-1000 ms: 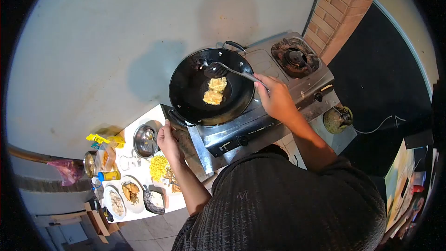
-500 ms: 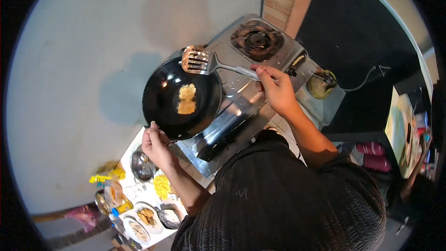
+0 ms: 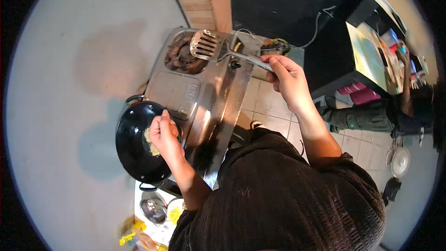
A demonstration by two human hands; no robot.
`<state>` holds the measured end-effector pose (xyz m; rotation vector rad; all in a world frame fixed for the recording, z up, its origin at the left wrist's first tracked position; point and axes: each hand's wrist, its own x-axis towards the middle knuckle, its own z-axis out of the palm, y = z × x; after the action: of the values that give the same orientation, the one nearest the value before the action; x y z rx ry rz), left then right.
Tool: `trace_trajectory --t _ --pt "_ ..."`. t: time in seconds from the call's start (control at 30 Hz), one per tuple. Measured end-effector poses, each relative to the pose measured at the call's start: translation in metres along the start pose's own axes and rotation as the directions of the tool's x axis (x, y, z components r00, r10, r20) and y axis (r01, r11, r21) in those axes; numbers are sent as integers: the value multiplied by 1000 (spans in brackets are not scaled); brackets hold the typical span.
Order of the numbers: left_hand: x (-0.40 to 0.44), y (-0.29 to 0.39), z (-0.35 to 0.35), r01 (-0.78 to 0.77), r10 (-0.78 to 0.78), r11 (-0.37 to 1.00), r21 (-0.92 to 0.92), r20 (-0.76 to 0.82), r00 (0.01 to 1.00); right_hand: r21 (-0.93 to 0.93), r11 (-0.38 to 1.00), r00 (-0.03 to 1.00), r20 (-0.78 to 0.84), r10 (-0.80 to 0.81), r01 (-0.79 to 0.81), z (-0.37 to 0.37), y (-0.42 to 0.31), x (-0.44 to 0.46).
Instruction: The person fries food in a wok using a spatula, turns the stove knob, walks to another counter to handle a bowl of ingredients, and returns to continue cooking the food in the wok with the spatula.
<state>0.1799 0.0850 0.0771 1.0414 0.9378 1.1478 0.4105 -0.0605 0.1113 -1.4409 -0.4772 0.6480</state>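
Observation:
My right hand [image 3: 288, 77] grips the handle of a slotted metal spatula [image 3: 204, 45], raised above the stove with its slotted head toward the far burner [image 3: 179, 59]. A black wok [image 3: 132, 151] with two loop handles sits at the near-left end of the steel gas stove [image 3: 174, 86]. Above the wok's right side hovers my left hand [image 3: 166, 135], fingers curled in and nothing visible in them. Part of the pale yellow food [image 3: 151, 145] in the wok shows beside this hand; the rest is hidden behind it.
Below the wok, a white table holds a metal bowl [image 3: 153, 210], a plate of yellow food [image 3: 175, 213] and a yellow packet [image 3: 133, 233]. A grey wall [image 3: 60, 88] borders the left. Another person [image 3: 409, 111] stands at the far right near a cluttered counter [image 3: 364, 56].
My left hand has let go of the wok's handle and moved over its right side. The view has turned rightward. My right hand still holds the spatula, now farther from the wok.

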Motion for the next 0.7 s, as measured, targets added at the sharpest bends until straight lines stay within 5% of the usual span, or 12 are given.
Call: trace_trajectory --t 0.23,0.7 --pt "6 -17 50 124 -116 990 -64 116 986 -28 1000 996 -87 -16 14 -34 -17 -2" --pt "18 -29 70 127 -123 992 -7 200 972 -5 1000 992 -124 -25 24 -44 -19 11"
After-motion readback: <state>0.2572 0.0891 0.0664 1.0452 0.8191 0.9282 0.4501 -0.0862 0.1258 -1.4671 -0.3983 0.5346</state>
